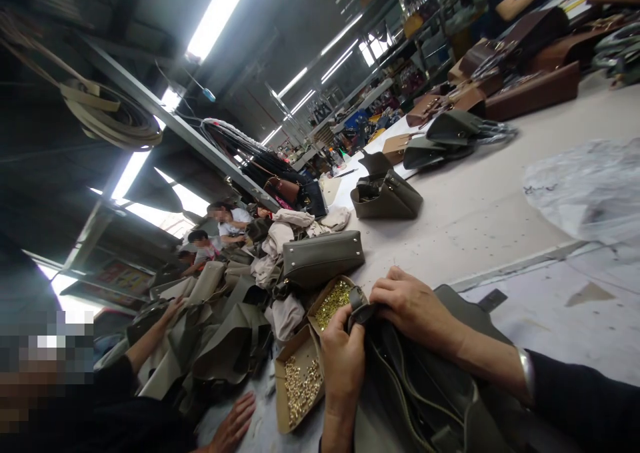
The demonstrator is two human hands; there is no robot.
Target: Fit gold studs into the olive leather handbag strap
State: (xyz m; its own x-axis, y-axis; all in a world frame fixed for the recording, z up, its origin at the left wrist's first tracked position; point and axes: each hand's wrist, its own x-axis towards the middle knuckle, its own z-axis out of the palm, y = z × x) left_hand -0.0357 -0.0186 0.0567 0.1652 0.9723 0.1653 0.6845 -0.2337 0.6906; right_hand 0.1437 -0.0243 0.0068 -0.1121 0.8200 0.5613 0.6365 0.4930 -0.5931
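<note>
Item: olive-grey handbag point(425, 386), soft matte leather, zip track along its mouth, lying on the pale desk point(500, 206) at 5 o'clock in our view. Our left hand point(343, 359) is closed, pinching a strap tab at the bag's upper edge; our right hand point(410, 306) lies curled over the same edge, gripping it. We judge the fitting goes best with the tab held taut and thumbs close. At 9 o'clock of the hands: two shallow cardboard trays point(295, 379) of small brass-coloured studs. At 11 o'clock: a finished boxy bag point(323, 258), smooth and rectangular.
</note>
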